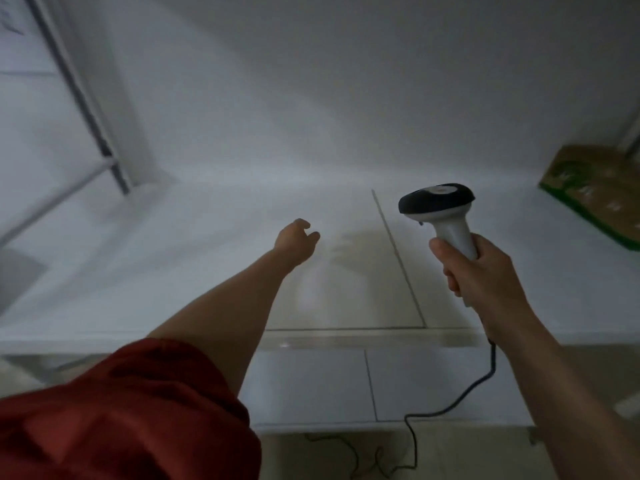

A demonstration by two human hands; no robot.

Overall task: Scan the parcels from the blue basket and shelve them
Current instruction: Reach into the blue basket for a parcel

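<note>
**Scanner (440,206) in the right hand (485,271), left hand (296,241) free over the shelf (173,254)**

The right hand grips the scanner's pale handle, its dark head up and pointing away over the white shelf. A black cable (460,396) hangs from the handle toward the floor. The left arm, in a red sleeve (121,410), reaches out above the shelf; its hand holds nothing, fingers loosely curled. A brown parcel (595,192) with green print lies on the shelf at the far right, well apart from both hands.
</note>
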